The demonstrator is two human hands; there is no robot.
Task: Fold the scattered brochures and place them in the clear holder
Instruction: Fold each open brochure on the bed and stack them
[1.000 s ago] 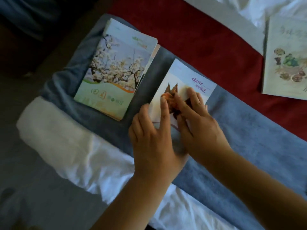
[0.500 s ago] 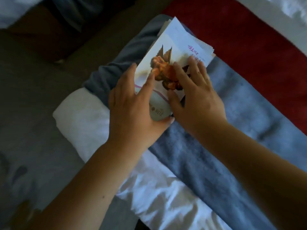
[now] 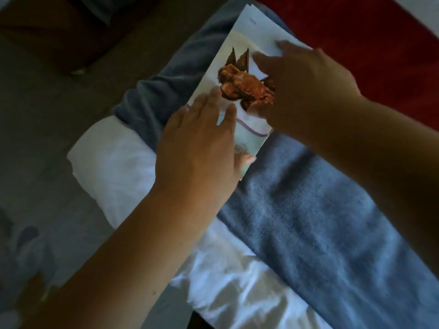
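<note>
Brochure [image 3: 240, 51] lies at the towel's [image 3: 308, 210] far left end, long axis running away and slightly right, left hand [image 3: 197, 148] flat on its near end, right hand [image 3: 306, 84] flat on its far right half, both grips apart, fingers straight.

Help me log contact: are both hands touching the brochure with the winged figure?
Yes, the left hand lies flat on the brochure low down, and the right hand rests on its upper part.
</note>
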